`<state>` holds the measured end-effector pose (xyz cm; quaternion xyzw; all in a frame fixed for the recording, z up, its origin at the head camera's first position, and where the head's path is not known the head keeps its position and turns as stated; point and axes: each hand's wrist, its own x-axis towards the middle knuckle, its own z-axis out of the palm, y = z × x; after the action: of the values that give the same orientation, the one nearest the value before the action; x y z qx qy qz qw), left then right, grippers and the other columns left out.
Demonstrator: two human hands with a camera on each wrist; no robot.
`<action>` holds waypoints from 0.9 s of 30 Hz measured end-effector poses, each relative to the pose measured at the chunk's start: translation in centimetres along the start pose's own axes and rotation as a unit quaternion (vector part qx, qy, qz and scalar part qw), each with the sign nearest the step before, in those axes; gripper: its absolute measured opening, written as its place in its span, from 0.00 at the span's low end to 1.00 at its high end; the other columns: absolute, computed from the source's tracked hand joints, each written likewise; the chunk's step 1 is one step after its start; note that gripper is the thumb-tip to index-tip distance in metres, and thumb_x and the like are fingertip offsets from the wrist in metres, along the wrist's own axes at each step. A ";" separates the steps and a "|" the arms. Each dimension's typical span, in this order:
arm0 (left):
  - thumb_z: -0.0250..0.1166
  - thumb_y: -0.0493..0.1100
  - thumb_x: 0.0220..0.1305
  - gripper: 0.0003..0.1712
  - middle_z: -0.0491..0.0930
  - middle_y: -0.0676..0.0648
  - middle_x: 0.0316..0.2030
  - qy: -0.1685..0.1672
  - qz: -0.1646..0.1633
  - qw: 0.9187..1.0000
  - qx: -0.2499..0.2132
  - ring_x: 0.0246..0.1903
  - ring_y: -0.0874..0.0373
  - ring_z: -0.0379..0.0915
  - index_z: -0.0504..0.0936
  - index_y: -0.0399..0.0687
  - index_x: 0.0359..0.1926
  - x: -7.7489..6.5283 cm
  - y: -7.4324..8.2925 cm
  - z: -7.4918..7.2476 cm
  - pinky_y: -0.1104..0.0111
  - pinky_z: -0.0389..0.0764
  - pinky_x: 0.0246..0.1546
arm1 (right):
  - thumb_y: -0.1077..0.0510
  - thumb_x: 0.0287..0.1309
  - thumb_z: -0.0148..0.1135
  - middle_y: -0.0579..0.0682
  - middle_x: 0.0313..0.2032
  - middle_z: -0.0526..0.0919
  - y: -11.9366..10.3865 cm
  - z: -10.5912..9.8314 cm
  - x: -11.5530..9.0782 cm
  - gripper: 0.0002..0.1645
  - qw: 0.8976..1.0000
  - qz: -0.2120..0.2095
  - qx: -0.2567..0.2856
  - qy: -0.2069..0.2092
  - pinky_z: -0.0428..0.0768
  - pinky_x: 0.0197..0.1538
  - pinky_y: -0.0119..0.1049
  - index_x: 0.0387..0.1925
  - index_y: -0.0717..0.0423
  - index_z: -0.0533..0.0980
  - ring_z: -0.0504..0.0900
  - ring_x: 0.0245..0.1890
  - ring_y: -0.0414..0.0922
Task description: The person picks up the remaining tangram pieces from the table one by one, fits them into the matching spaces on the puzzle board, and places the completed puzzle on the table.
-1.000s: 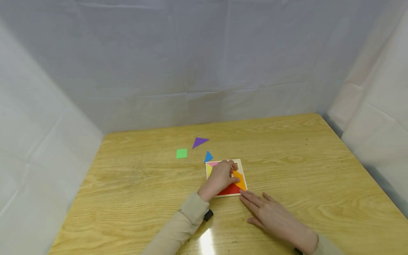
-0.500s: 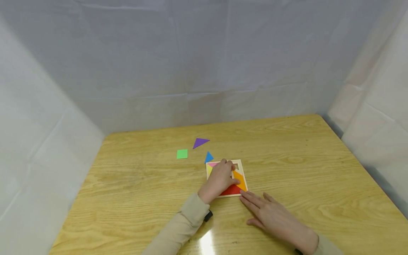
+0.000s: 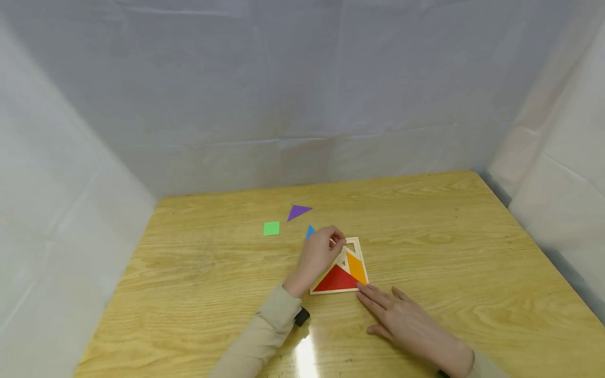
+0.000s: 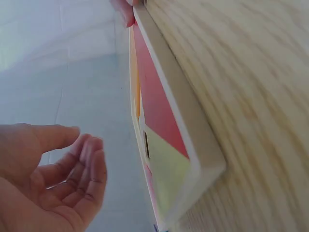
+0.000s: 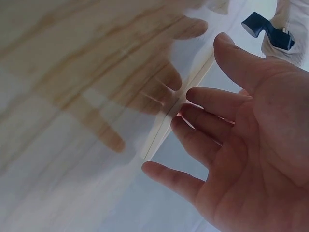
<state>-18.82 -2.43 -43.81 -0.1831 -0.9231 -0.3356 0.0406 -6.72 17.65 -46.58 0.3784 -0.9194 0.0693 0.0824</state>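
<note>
A square wooden puzzle tray (image 3: 333,293) holds a red triangle (image 3: 337,280) and an orange parallelogram (image 3: 356,268). In the left wrist view a yellow triangle (image 4: 166,174) and part of a pink piece (image 4: 149,180) also show in it. My left hand (image 3: 315,257) is above the tray's left part, hiding those two pieces from the head view. Its fingers are loosely bent and nothing shows between them and the thumb. The fingertips of my right hand (image 3: 411,323), held straight, touch the tray's near right corner. Beyond the tray, a blue triangle (image 3: 310,231) is partly covered by my left hand.
On the wooden table (image 3: 203,283), a green square (image 3: 271,228) lies to the left behind the tray. Farther back is a purple triangle (image 3: 298,211). Pale cloth (image 3: 302,94) hangs behind the table and at both sides.
My left hand has risen off the tray pieces and shifted left and away from me, uncovering more of the red triangle and covering part of the blue one. My right hand stays put.
</note>
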 end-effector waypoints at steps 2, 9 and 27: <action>0.58 0.45 0.64 0.06 0.80 0.53 0.29 0.016 0.004 1.000 -0.018 0.28 0.64 0.74 0.80 0.50 0.35 -0.1 -0.3 -0.4 0.78 0.75 0.28 | 0.41 0.58 0.56 0.50 0.65 0.65 0.0 0.0 0.0 0.38 1.000 0.001 0.001 0.000 0.72 0.52 0.56 0.64 0.55 0.64 0.69 0.60 0.45; 0.59 0.44 0.63 0.06 0.80 0.54 0.29 0.063 0.009 0.997 -0.034 0.27 0.65 0.75 0.80 0.49 0.36 -0.4 -1.3 -1.8 0.78 0.76 0.29 | 0.40 0.58 0.55 0.51 0.65 0.65 -0.1 -0.2 0.1 0.38 1.000 0.008 0.005 -0.013 0.71 0.53 0.56 0.64 0.55 0.63 0.69 0.60 0.46; 0.60 0.44 0.62 0.07 0.82 0.50 0.30 0.130 -0.048 0.990 0.015 0.30 0.58 0.79 0.81 0.47 0.36 1.4 -7.4 -7.0 0.66 0.78 0.31 | 0.39 0.61 0.51 0.50 0.67 0.60 -0.2 -0.6 0.2 0.37 0.997 0.036 0.030 -0.067 0.68 0.57 0.57 0.67 0.52 0.59 0.65 0.63 0.45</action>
<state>-23.17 -11.67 -42.57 -0.0931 -0.9227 -0.3440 0.1472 -6.66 17.48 -45.97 0.3509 -0.9334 0.0742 0.0063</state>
